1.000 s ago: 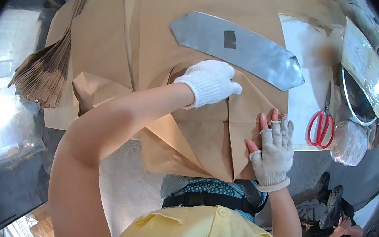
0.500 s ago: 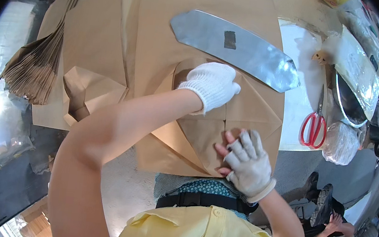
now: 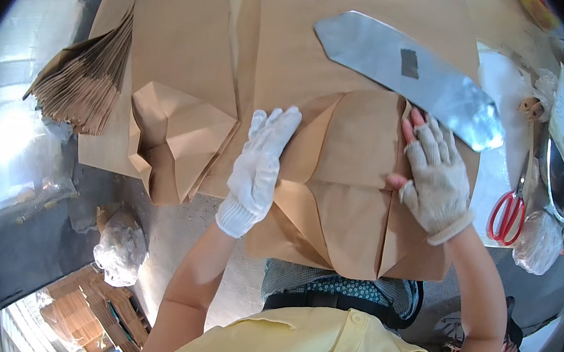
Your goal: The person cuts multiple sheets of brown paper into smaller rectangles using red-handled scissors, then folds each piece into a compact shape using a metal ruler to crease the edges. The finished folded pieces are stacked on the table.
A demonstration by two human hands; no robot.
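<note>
A large brown paper bag (image 3: pixel 359 147) lies before me, its near end folded into flaps with a crease across the middle. My left hand (image 3: pixel 260 166), in a white knitted glove, rests along the left side of the flaps, fingers stretched out and holding nothing. My right hand (image 3: pixel 433 173) wears a worn, off-white glove with some fingertips bare. It lies spread on the right side of the folded end, beside the long upright fold edge. Just beyond the flaps, a pointed grey metal plate (image 3: pixel 368 46) with a dark patch rests on the paper.
To the left lie another part-folded paper bag (image 3: pixel 193 126) and a fanned stack of brown paper (image 3: pixel 85 88). Red-handled scissors (image 3: pixel 506 216) and a clear plastic bundle (image 3: pixel 539 243) are at the right. A plastic bag (image 3: pixel 121 248) sits below the table's left side.
My left hand has moved from the middle of the folded end to its left side, its fingers opening out. My right hand has slid farther up the right side. The view has shifted.
</note>
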